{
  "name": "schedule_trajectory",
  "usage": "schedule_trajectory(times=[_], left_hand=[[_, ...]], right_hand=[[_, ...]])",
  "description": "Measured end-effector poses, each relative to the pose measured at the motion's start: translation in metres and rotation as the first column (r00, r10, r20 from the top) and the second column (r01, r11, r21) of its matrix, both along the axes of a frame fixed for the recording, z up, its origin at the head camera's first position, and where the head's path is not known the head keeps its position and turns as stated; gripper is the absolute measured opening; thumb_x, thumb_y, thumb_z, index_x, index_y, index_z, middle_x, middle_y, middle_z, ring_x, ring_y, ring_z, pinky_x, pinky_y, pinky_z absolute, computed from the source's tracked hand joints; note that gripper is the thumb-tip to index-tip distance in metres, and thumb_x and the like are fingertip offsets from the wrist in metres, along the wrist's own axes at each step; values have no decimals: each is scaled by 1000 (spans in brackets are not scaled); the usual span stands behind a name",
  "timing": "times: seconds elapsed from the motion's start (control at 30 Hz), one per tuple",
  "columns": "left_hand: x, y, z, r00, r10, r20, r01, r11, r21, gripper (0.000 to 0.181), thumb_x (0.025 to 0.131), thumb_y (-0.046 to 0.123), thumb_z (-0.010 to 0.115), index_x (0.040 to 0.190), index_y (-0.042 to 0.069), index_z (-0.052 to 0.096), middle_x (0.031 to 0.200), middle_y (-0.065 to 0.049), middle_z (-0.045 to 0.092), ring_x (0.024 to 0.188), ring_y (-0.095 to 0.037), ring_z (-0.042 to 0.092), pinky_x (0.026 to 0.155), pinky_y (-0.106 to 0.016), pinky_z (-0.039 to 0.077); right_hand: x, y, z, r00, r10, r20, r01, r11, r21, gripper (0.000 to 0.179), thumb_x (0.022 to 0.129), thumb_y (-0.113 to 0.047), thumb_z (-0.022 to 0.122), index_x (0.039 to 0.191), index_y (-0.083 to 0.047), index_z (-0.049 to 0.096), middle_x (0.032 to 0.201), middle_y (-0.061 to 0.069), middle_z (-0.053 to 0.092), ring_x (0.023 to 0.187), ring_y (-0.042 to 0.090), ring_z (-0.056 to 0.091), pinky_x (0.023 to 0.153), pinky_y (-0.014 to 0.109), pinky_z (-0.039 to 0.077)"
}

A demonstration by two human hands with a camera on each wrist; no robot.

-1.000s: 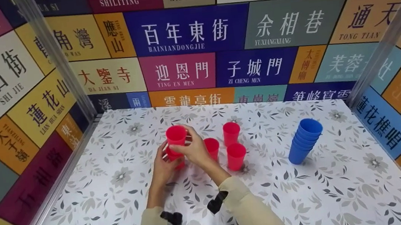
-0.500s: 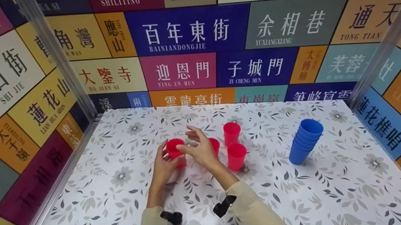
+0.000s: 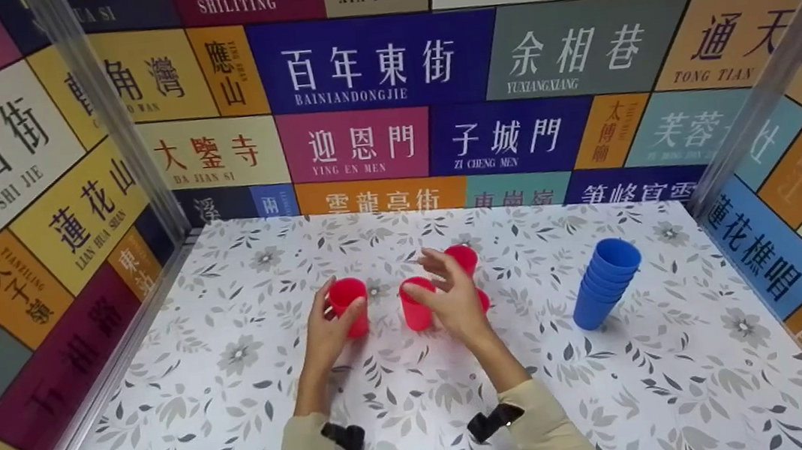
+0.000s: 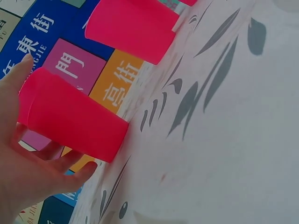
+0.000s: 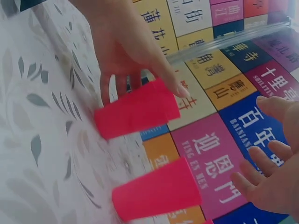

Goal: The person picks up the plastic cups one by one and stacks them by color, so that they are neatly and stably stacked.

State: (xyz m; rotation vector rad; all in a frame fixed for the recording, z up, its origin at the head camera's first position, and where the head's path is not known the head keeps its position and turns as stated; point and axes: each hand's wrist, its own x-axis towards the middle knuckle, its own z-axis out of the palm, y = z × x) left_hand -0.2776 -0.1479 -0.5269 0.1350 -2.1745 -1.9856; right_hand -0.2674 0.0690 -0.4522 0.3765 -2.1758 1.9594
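The left hand (image 3: 329,333) curls round a red plastic cup (image 3: 351,307) standing on the table, thumb on the near side and fingers on the far side. A step near that cup's rim in the right wrist view (image 5: 161,105) suggests a second cup nested inside. The right hand (image 3: 459,305), fingers spread and holding nothing, hovers at another red cup (image 3: 419,313). In the right wrist view, a gap separates the right hand (image 5: 275,172) from the nearest upright red cup (image 5: 159,191). Two more red cups, one behind (image 3: 463,257) and one at the right (image 3: 484,300), are partly hidden by the right hand.
A nested stack of blue cups (image 3: 604,285) stands at the right of the white table (image 3: 408,420), which has a leaf pattern. Walls with coloured sign panels (image 3: 375,62) enclose the back and sides. Black wrist cameras sit on both sleeves.
The right hand lowered a red cup into the one at the left hand, let go, and moved right to the neighbouring red cup. The left hand stayed in place.
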Motion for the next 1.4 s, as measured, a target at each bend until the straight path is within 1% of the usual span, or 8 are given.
schedule_trajectory(times=[0.17, 0.47, 0.6, 0.9, 1.0, 1.17, 1.27, 1.4], left_hand=[[-1, 1, 0, 1000, 18, -2, -18, 1000, -4, 70, 89, 30, 76, 151, 19, 44, 139, -22, 55, 119, -35, 60, 93, -38, 56], [1, 1, -3, 1000, 29, 7, -29, 1000, -11, 73, 85, 24, 81, 148, 12, 46, 136, -23, 57, 119, -38, 62, 96, -42, 56], [0, -1, -4, 999, 39, 33, -38, 999, -28, 72, 85, 24, 81, 147, 12, 46, 136, -22, 57, 120, -37, 61, 97, -41, 56], [0, 0, -3, 997, 45, 58, -44, 999, -15, 70, 84, 15, 80, 145, 11, 47, 133, -23, 58, 119, -37, 61, 94, -37, 56], [0, 2, -4, 995, 49, 84, -50, 999, 9, 70, 83, 15, 80, 145, 12, 47, 133, -22, 58, 119, -35, 61, 92, -34, 55], [0, 2, -3, 994, 65, 87, -67, 997, 23, 72, 82, 16, 80, 145, 12, 47, 132, -22, 59, 117, -33, 61, 91, -33, 54], [1, 2, -3, 993, 63, 98, -66, 998, 19, 73, 82, 18, 81, 146, 13, 47, 133, -21, 59, 117, -32, 60, 92, -33, 53], [-2, 5, -3, 994, 58, 97, -60, 998, 14, 72, 82, 19, 80, 146, 13, 47, 134, -22, 59, 119, -33, 59, 94, -36, 53]], right_hand=[[5, 25, 3, 999, -34, 2, 34, 998, 55, 61, 86, -19, 80, 140, -6, 55, 139, 13, 60, 135, 31, 52, 115, 51, 40], [5, 64, -3, 997, -75, 10, 75, 997, -10, 59, 87, -15, 78, 140, -6, 55, 142, 17, 57, 137, 28, 50, 117, 52, 37], [3, 75, -10, 996, -87, 32, 87, 996, 10, 59, 87, -18, 79, 140, -8, 54, 144, 16, 56, 138, 27, 49, 118, 52, 35], [-5, 87, -32, 998, -48, 34, 44, 995, 89, 65, 86, -17, 79, 143, -4, 51, 147, 20, 52, 141, 34, 45, 118, 57, 33], [-5, 91, -38, 997, -31, 66, 24, 994, 106, 65, 87, -18, 78, 144, -8, 51, 149, 19, 50, 142, 33, 44, 118, 57, 34], [-8, 97, -46, 991, 6, 133, -23, 992, 124, 64, 88, -20, 77, 146, -14, 50, 151, 15, 50, 144, 35, 41, 118, 55, 34], [-7, 99, -49, 986, 31, 166, -51, 992, 118, 65, 88, -16, 76, 147, -13, 48, 152, 15, 49, 145, 37, 39, 118, 56, 34], [-8, 101, -57, 985, 47, 165, -63, 993, 96, 67, 88, -11, 76, 148, -9, 46, 151, 18, 49, 142, 38, 42, 116, 57, 35]])
